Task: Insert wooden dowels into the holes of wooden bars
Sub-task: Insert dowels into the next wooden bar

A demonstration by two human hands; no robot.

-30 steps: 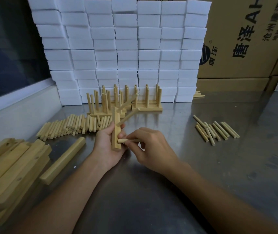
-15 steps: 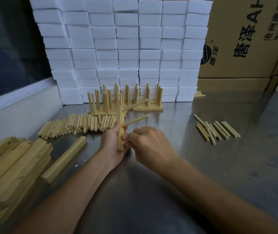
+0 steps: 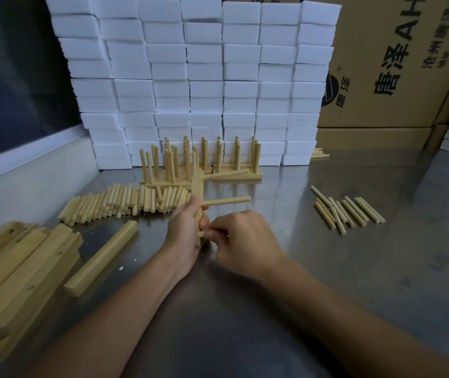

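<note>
Behind everything rises a wall of stacked white foam blocks (image 3: 204, 77), with printed brown cardboard boxes (image 3: 398, 64) to its right, all on a dull grey metal surface (image 3: 327, 282). At the foot of the blocks stand finished pale wooden bars with upright dowels (image 3: 201, 162).

My left hand (image 3: 183, 236) is wrapped around a pale wooden bar (image 3: 197, 186) held upright above the surface; one round wooden dowel (image 3: 227, 202) already sticks out of it to the right. My right hand (image 3: 241, 241) pinches a second short dowel (image 3: 201, 234) against the bar's lower part, though I cannot quite tell how deep it sits.

Loose dowels lie in a long row (image 3: 122, 200) to the left and a small cluster (image 3: 346, 211) to the right. Spare bars are piled (image 3: 18, 268) at far left, a single bar (image 3: 103, 256) beside them.
</note>
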